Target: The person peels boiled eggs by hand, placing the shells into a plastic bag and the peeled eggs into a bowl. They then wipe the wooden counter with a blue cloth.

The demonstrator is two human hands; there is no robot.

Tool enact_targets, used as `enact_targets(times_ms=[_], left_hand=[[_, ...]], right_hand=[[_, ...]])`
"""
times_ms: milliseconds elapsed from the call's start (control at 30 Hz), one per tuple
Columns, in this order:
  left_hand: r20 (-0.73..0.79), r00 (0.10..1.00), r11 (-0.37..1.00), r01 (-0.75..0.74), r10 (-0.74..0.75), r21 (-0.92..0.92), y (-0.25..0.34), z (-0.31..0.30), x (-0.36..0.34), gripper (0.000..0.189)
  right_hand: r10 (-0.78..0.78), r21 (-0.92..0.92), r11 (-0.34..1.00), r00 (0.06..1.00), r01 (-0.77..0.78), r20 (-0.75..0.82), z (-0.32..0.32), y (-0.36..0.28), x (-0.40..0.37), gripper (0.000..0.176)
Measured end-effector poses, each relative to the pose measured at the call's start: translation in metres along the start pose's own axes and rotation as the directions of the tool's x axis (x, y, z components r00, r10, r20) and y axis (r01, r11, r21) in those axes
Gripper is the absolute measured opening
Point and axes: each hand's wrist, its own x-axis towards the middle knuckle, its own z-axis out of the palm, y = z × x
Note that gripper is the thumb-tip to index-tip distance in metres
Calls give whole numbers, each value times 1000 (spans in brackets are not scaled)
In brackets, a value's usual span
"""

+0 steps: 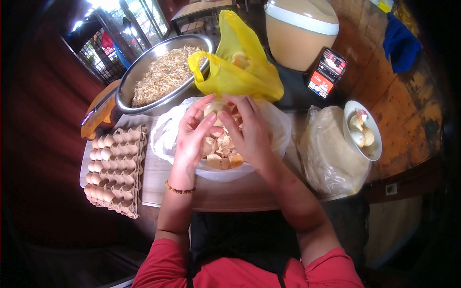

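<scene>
Between the fingertips of both hands is an egg (pixel 214 108), its surface pale and smooth. My left hand (pixel 193 129) pinches it from the left, and my right hand (pixel 250 132) curls around it from the right, covering part of it. Right under the hands, broken eggshells (pixel 222 146) fill a white plastic bag (pixel 164 137) that lies spread on the table. Just beyond the fingers stands a yellow plastic bag (pixel 242 79), its mouth gaping, with some rounded pale things inside.
At left, an egg carton (pixel 127 165) holds several eggs. Behind it are a steel basin (pixel 204 43) of bean sprouts and a wooden board (pixel 98 120). To the right lie a clear plastic bag (pixel 326 149), a white bowl (pixel 376 146) with eggs, a phone (pixel 326 72) and a beige container (pixel 300 43).
</scene>
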Motion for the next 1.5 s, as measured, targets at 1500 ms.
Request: enact_targets(times_ms=[1500], left_hand=[[-32, 996, 995, -81, 83, 57, -3, 13, -2, 41]], right_hand=[[11, 45, 999, 1000, -9, -29, -3, 9, 5, 19]])
